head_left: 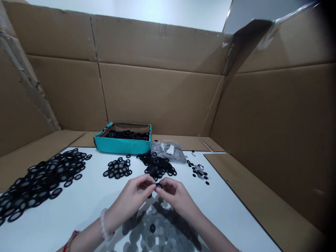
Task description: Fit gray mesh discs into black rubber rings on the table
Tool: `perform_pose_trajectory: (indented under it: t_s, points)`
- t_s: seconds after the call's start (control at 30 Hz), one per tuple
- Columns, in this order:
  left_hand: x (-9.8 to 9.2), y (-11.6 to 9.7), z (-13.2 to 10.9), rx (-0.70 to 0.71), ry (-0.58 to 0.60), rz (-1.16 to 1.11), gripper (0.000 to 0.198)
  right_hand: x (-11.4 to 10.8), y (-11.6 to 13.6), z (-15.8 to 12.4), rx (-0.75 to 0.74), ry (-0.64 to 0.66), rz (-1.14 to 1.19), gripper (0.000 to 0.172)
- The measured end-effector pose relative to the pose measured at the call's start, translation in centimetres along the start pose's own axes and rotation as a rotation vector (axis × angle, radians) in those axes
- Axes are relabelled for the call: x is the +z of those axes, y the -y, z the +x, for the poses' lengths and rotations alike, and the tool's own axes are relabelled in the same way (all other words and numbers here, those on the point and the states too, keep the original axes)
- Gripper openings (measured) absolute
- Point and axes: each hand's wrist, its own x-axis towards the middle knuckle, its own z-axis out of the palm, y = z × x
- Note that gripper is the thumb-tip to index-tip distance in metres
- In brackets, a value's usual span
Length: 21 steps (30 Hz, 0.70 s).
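Note:
Near the middle of the table, my left hand (141, 190) and my right hand (172, 190) meet over a small black ring (158, 185). Thumbs and fingers of both hands pinch it from either side. Below the hands spreads a layer of translucent grey discs (157, 224), with one black ring (152, 228) lying on top. Just beyond my fingers is a heap of black rings (157, 166). A smaller pile of rings with grey centres (117, 168) sits to the left of it.
A long heap of black rings (44, 178) covers the left side. At the back stand a teal box (122, 146) of black rings and a clear plastic bag (170, 151). Small black pieces (199, 171) are scattered at right. Cardboard walls (162, 94) enclose the white table (225, 213).

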Motion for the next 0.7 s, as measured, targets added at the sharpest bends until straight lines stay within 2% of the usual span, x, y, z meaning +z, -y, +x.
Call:
perform_pose_trajectory:
  t_s: [0.2,0.43,0.7]
  points:
    - [0.1,0.2,-0.4,0.036,0.021,0.026,0.021,0.1,-0.1,-0.1,0.008,0.045,0.021,0.029]
    - [-0.1,0.8,0.2,-0.081,0.064,-0.095,0.023,0.2,0.1,-0.3,0.002,0.068,0.004,0.028]
    - [0.0,0.2,0.1,-0.199,0.057,-0.269,0.024,0.0,-0.1,-0.1,0.107,0.088,0.030,0.032]
